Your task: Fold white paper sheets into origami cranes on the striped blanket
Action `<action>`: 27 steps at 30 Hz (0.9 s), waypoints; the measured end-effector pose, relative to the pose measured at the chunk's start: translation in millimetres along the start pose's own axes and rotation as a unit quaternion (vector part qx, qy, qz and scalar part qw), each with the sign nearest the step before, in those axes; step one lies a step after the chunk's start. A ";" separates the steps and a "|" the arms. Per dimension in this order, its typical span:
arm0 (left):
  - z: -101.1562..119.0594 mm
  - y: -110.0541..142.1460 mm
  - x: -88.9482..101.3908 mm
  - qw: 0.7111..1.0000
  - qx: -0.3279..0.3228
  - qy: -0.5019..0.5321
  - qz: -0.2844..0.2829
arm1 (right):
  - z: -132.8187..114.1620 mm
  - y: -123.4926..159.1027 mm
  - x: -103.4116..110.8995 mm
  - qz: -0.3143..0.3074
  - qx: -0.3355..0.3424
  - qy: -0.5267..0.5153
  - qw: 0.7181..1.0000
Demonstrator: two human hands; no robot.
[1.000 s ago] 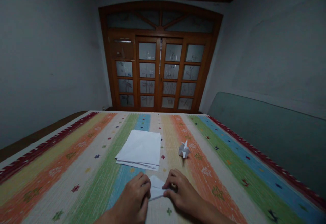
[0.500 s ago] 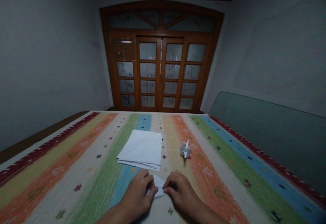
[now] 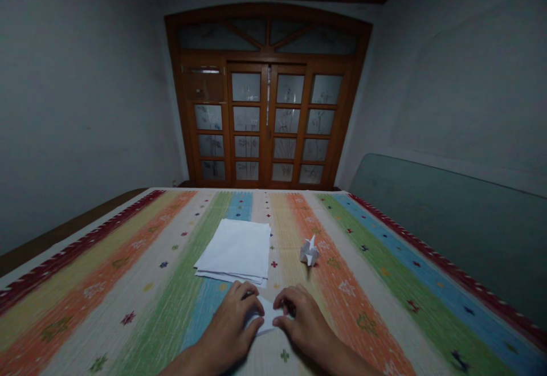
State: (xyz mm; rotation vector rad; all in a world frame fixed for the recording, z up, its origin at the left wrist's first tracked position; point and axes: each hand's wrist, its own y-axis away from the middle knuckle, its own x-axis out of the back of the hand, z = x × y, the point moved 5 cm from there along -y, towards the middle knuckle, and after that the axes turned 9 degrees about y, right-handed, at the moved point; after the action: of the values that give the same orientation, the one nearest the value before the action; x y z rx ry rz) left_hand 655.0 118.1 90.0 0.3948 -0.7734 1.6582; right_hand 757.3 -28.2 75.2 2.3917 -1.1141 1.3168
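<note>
A small folded piece of white paper [image 3: 268, 314] lies on the tablecloth between my hands, partly covered by my fingers. My left hand [image 3: 235, 319] grips its left side, thumb below and fingers curled above. On the right side, my right hand [image 3: 301, 319] pinches the paper's edge between thumb and bent fingers. Just beyond my left hand rests a stack of white paper sheets [image 3: 235, 249], its edges slightly fanned. A folded paper figure with pointed tips [image 3: 310, 252] stands farther off, beyond my right hand.
A striped, patterned tablecloth [image 3: 166, 290] covers the table. Wooden doors with glass panes [image 3: 269, 125] stand behind its far edge. Along the right side is a pale green panel [image 3: 448, 216], and white walls rise on both sides.
My left fingers have loosened slightly and spread along the folded paper. My right fingers have shifted a little on its right edge. The stack and the paper figure stay put.
</note>
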 end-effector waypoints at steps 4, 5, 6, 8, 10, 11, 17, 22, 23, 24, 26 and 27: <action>4.5 1.0 2.0 1.000 -0.019 0.010 0.007 | -2.4 1.4 1.5 -0.001 -0.006 0.003 1.000; 5.7 1.1 2.5 1.000 -0.020 0.012 0.007 | -2.1 1.8 0.9 -0.003 -0.007 0.002 1.000; 6.6 1.2 2.8 1.000 -0.020 0.015 0.007 | -1.6 2.0 0.2 -0.003 -0.006 0.000 1.000; 7.6 1.3 3.3 0.999 -0.022 0.026 0.005 | -0.5 2.4 -1.1 0.003 0.001 -0.006 1.000; 6.9 1.4 3.7 0.999 -0.025 0.045 0.008 | 0.6 2.4 -1.6 0.013 0.009 -0.015 1.000; 6.0 1.5 3.7 0.998 -0.028 0.055 0.010 | 1.0 2.2 -1.6 0.016 0.010 -0.019 1.000; -4.9 -0.6 1.2 0.996 -0.015 0.086 0.010 | -2.4 -1.3 1.7 0.006 -0.013 -0.032 0.999; -10.2 -7.5 1.1 0.997 0.032 0.073 -0.022 | -1.1 -3.6 0.6 0.006 -0.020 -0.040 0.999; -10.7 -8.9 1.5 0.997 0.043 0.067 -0.024 | -0.1 -3.8 -0.2 0.005 -0.019 -0.041 0.999; -11.0 -10.0 1.9 0.996 0.052 0.062 -0.023 | 0.6 -4.0 -1.0 0.003 -0.018 -0.042 0.999; -10.6 -11.3 2.2 0.996 0.063 0.055 -0.018 | 1.3 -4.2 -2.0 0.001 -0.013 -0.041 0.999; -10.1 -11.5 1.9 0.996 0.065 0.052 -0.017 | 1.4 -4.2 -2.2 0.001 -0.011 -0.038 0.999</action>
State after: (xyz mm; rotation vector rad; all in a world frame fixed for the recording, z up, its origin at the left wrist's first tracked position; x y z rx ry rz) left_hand 667.1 127.2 87.1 0.4069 -0.5794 1.6891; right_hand 760.4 -24.8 73.4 2.4452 -1.1448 1.2169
